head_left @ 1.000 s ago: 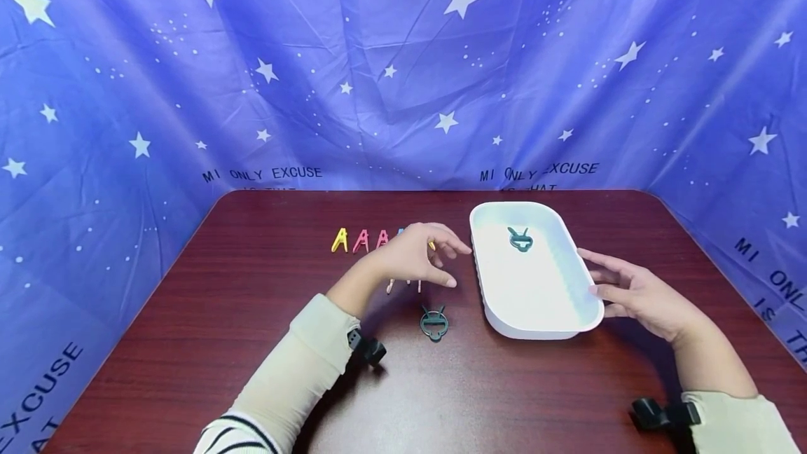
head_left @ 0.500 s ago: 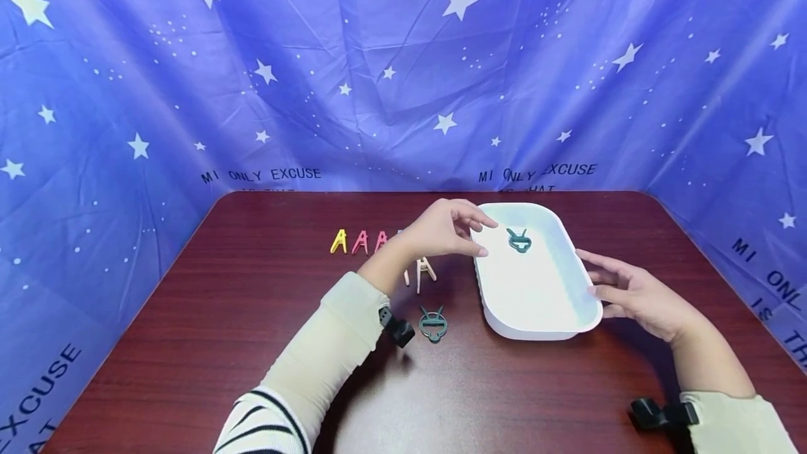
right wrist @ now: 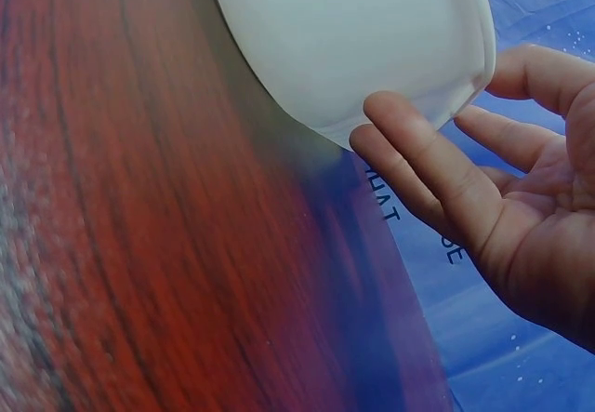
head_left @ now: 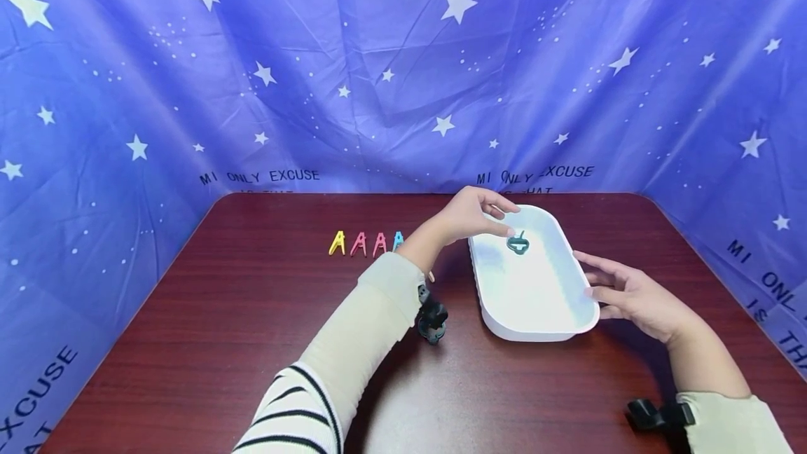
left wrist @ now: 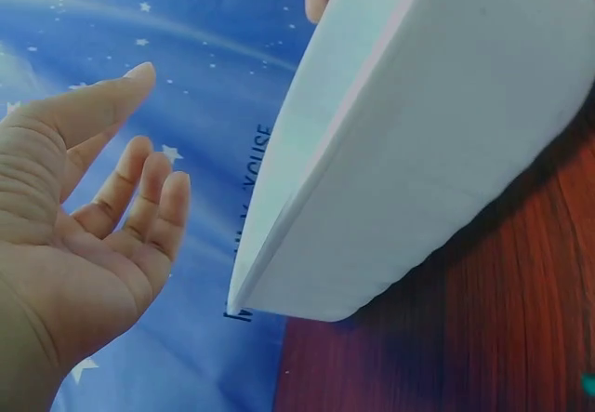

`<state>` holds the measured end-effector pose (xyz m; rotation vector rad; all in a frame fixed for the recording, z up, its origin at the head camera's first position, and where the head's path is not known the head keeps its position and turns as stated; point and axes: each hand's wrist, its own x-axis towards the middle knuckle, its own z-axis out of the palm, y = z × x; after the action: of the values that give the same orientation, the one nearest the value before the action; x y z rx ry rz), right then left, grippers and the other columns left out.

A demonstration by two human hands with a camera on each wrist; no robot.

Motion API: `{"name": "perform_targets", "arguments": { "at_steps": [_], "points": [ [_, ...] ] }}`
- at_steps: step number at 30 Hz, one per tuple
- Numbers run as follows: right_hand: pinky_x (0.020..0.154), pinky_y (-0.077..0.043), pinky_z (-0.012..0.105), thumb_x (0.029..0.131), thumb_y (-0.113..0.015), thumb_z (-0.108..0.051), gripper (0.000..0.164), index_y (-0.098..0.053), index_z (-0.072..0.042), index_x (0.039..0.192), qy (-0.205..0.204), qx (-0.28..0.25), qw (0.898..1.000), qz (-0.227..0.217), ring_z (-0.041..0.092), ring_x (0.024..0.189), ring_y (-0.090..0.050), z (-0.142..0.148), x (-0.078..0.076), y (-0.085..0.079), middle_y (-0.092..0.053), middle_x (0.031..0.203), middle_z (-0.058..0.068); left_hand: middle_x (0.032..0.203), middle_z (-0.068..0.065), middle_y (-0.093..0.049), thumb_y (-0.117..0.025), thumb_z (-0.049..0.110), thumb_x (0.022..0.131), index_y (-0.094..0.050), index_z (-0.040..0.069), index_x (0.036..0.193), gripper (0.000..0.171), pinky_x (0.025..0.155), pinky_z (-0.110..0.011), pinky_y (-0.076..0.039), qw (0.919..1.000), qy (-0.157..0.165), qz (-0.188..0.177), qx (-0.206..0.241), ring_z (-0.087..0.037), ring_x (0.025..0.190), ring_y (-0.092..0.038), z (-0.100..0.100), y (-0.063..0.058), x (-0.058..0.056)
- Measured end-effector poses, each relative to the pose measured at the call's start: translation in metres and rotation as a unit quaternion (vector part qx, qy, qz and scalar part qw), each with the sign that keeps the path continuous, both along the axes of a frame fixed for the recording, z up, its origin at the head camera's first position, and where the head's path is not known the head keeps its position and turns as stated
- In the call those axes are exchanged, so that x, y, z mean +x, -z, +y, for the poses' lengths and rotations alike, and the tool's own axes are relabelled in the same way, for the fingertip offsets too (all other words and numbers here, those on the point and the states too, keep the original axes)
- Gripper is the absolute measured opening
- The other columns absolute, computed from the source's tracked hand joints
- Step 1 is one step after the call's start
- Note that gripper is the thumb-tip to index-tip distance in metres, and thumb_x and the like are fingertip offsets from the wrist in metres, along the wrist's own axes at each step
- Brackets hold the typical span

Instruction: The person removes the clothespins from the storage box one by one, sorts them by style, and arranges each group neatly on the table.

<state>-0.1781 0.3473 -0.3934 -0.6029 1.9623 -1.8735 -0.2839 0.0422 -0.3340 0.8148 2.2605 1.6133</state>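
My left hand (head_left: 476, 212) is over the far left side of the white tray (head_left: 529, 300), fingers loose and slightly bent, with nothing between them in the left wrist view. A dark green ring-shaped clip (head_left: 518, 244) with two prongs lies in the tray just below the thumb, which hides part of it. My right hand (head_left: 637, 296) holds the tray's right side, thumb at the rim and other fingers against the outer wall. A second green clip (head_left: 432, 331) lies on the table, partly hidden by the left wrist's black camera.
A row of small A-shaped pegs stands left of the tray on the brown table (head_left: 221, 342): a yellow peg (head_left: 338, 243), two pink pegs (head_left: 380, 244) and a blue peg (head_left: 398, 239). My left arm covers more pegs. A blue starry curtain (head_left: 378, 90) surrounds the table.
My left hand has moved right and away, from beside the tray to over its far left part. The arm now covers the cream pegs. My right hand keeps its place on the tray.
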Motion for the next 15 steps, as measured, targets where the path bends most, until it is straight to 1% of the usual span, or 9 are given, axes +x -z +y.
{"name": "perform_targets", "arguments": {
  "at_steps": [5, 8, 10, 13, 15],
  "points": [
    [0.073, -0.058, 0.044, 0.096, -0.046, 0.011, 0.06, -0.042, -0.02, 0.148, 0.002, 0.0, 1.0, 0.0, 0.023, 0.101, -0.067, 0.001, 0.001, 0.001, -0.065, 0.121, 0.006, 0.104, 0.001, -0.071, -0.084, 0.007, 0.076, -0.075, 0.009, 0.107, 0.033, 0.075, -0.021, -0.054, 0.9998, -0.009, -0.013, 0.007, -0.021, 0.104, -0.064, 0.015, 0.003, -0.01],
    [0.073, -0.058, 0.044, 0.096, -0.046, 0.011, 0.06, -0.041, -0.019, 0.148, 0.002, -0.001, 1.0, 0.001, 0.023, 0.101, -0.067, 0.001, 0.001, 0.0, -0.064, 0.121, 0.007, 0.099, 0.003, -0.071, -0.083, 0.006, 0.076, -0.075, 0.008, 0.107, 0.031, 0.075, -0.02, -0.053, 0.9996, -0.019, -0.02, 0.012, -0.021, 0.103, -0.064, 0.024, 0.008, -0.016],
    [0.073, -0.058, 0.044, 0.097, -0.046, 0.011, 0.059, -0.041, -0.019, 0.148, 0.002, -0.003, 1.0, 0.0, 0.023, 0.101, -0.067, 0.0, 0.001, 0.0, -0.065, 0.121, 0.007, 0.099, 0.003, -0.071, -0.083, 0.007, 0.077, -0.076, 0.009, 0.106, 0.031, 0.075, -0.019, -0.053, 0.9993, -0.025, -0.026, 0.006, -0.016, 0.1, -0.064, 0.029, 0.012, -0.02],
    [0.073, -0.058, 0.044, 0.097, -0.046, 0.01, 0.059, -0.041, -0.019, 0.148, 0.003, -0.001, 1.0, 0.0, 0.023, 0.1, -0.067, 0.0, 0.001, 0.0, -0.065, 0.121, 0.006, 0.105, -0.001, -0.072, -0.084, 0.007, 0.076, -0.076, 0.008, 0.108, 0.032, 0.076, -0.018, -0.052, 0.9988, -0.035, -0.03, -0.016, -0.009, 0.096, -0.063, 0.035, 0.019, -0.025],
    [0.073, -0.058, 0.044, 0.097, -0.047, 0.01, 0.059, -0.041, -0.018, 0.148, 0.006, 0.004, 1.0, -0.001, 0.023, 0.1, -0.067, 0.0, 0.0, 0.0, -0.065, 0.12, 0.005, 0.109, -0.003, -0.072, -0.084, 0.008, 0.076, -0.075, 0.008, 0.109, 0.034, 0.078, -0.018, -0.051, 0.998, -0.044, -0.033, -0.03, -0.009, 0.098, -0.062, 0.038, 0.022, -0.027]
  ]
}}
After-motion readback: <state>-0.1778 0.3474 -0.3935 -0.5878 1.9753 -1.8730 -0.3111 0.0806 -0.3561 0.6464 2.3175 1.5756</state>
